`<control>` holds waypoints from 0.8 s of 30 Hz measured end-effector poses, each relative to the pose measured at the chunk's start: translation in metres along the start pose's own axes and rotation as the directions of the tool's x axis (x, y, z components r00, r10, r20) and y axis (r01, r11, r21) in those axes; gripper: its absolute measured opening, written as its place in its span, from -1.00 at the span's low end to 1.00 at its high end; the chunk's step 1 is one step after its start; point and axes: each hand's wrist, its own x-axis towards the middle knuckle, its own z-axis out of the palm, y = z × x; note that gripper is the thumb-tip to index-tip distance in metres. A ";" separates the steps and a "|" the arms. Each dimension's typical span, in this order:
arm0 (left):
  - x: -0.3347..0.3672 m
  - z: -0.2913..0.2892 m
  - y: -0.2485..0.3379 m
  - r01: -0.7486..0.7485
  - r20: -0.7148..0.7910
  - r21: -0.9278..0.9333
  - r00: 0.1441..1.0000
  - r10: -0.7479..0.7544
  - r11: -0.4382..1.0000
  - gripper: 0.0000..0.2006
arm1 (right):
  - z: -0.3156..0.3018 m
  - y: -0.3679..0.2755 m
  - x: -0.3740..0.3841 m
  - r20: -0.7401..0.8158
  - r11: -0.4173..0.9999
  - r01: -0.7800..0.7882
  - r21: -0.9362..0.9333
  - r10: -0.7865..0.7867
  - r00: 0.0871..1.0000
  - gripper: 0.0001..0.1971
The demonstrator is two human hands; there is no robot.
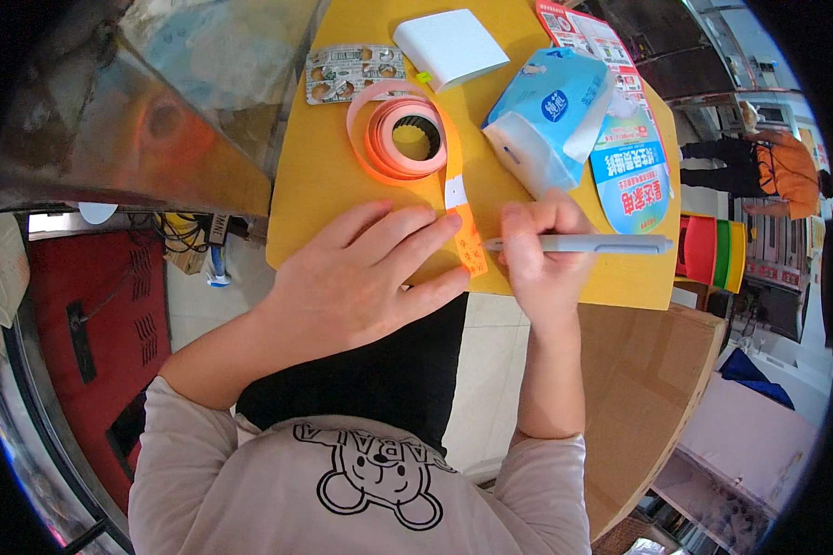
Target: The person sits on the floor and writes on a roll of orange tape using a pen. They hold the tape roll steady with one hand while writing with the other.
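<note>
My left hand (pixel 361 264) lies flat with its fingers spread on the yellow table (pixel 329 199). Its fingertips press the end of an orange label strip (pixel 467 242), which bears handwriting. The strip runs back to a roll of orange labels (pixel 379 139) standing just beyond that hand. In my right hand (pixel 551 254) a light grey pen (pixel 611 243) is pinched between the fingers, its tip at the right edge of the strip. Whether the tip touches the strip I cannot tell.
A blue and white tissue pack (pixel 551 106) stands right of the roll, by a colourful leaflet (pixel 631 171). Farther back are an empty blister pack (pixel 356 69) and a white box (pixel 449 46). A cardboard box (pixel 652 388) sits below the table's right side. Someone in orange (pixel 787 171) stands far right.
</note>
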 end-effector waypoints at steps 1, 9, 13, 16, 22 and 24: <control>0.000 0.000 0.000 -0.002 0.007 0.004 1.000 0.002 1.000 -0.66 | -0.002 0.001 0.000 0.004 1.000 -0.015 -0.012 0.015 1.000 -0.68; -0.001 0.001 0.001 0.005 -0.006 -0.005 1.000 -0.005 1.000 -0.66 | -0.002 0.001 0.000 0.063 0.997 0.040 -0.064 -0.036 0.997 -0.67; 0.000 0.001 0.001 0.004 -0.012 -0.001 1.000 -0.004 1.000 -0.65 | -0.001 0.000 0.001 0.070 0.988 0.099 -0.118 -0.092 0.993 -0.65; 0.000 0.001 0.001 0.001 -0.013 0.003 1.000 -0.001 1.000 -0.65 | -0.002 0.000 0.001 0.068 0.989 0.075 -0.128 -0.067 0.995 -0.65; 0.000 0.002 0.000 0.000 -0.035 0.016 0.999 0.000 1.000 -0.66 | -0.001 0.001 0.001 0.066 0.991 0.068 -0.117 -0.061 0.996 -0.66; 0.000 0.002 0.001 0.001 -0.032 0.015 0.999 0.000 1.000 -0.66 | -0.001 0.000 0.000 0.041 0.996 0.019 -0.082 -0.016 0.999 -0.66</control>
